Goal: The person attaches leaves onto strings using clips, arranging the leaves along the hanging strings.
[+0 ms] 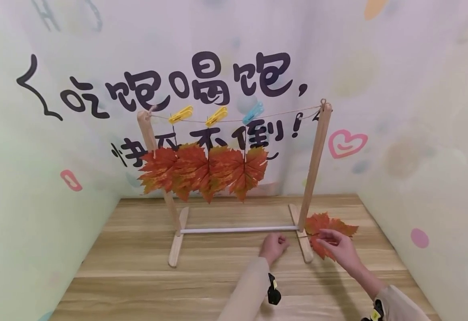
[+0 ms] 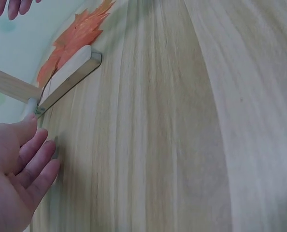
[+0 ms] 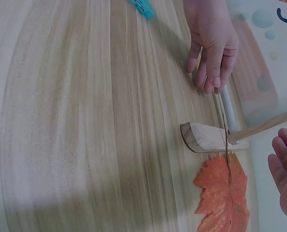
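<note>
The wood-grain tabletop [image 1: 137, 285] meets the back wall along a straight rear edge; its side edges widen toward the person, with the pale left wall [image 1: 57, 232] and right wall [image 1: 438, 178] close along them. The bare wood runs forward from a wooden frame near the back, giving room on the person's side.

An orange-red maple leaf [image 3: 221, 193] lies on the tabletop just outside the frame's right foot [image 1: 307, 250], its thin stem [image 3: 224, 113] crossing that foot. The left hand [image 1: 273, 247], in front of the white rod [image 1: 240, 230] and inside the right foot, pinches the stem's end between thumb and index finger. The right hand [image 1: 340, 252] is held above the leaf, apart from it, its fingers extended and relaxed.

The right post [image 1: 316, 165] rises beside the leaf and, with its foot, stands between the left hand and the blade. A string [image 1: 230, 121] spans from it to the left post [image 1: 149, 131]. Two yellow clothespins [image 1: 181, 114] and a blue clothespin [image 1: 253, 113] sit on it, three overlapping leaves [image 1: 203, 174] hanging below by their stems. A turquoise clothespin [image 3: 142, 8] lies on the wood beyond the left hand in the right wrist view.
</note>
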